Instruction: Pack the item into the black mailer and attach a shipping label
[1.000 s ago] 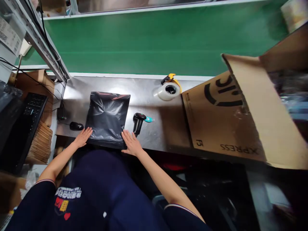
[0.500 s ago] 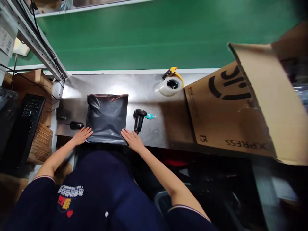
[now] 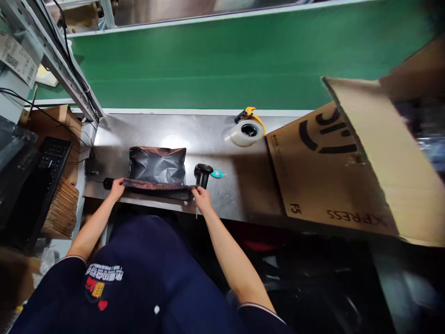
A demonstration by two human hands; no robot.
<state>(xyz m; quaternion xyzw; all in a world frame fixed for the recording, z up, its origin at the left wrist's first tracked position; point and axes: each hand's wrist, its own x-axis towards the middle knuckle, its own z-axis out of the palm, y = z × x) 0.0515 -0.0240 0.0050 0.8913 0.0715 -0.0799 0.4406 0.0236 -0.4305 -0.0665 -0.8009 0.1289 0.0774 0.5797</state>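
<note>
A black plastic mailing bag lies on the metal table, its near edge lifted and folded over toward the far side. My left hand pinches the left end of that raised edge, close to a black computer mouse. At the other end my right hand grips the same edge, with the fingers closed on it. Just beyond my right hand is a black barcode scanner, partly hidden by the hand and the bag's corner. A small teal tag lies beside the scanner.
A tape dispenser with a clear roll stands at the table's far edge. The big cardboard box takes up the right side. Behind the metal table runs a green conveyor belt. At the left are a keyboard and stacked cardboard.
Both hands lay flat on the bag's near corners before. Now they have closed on its near edge and raised it, folding it over. The view has shifted slightly.
</note>
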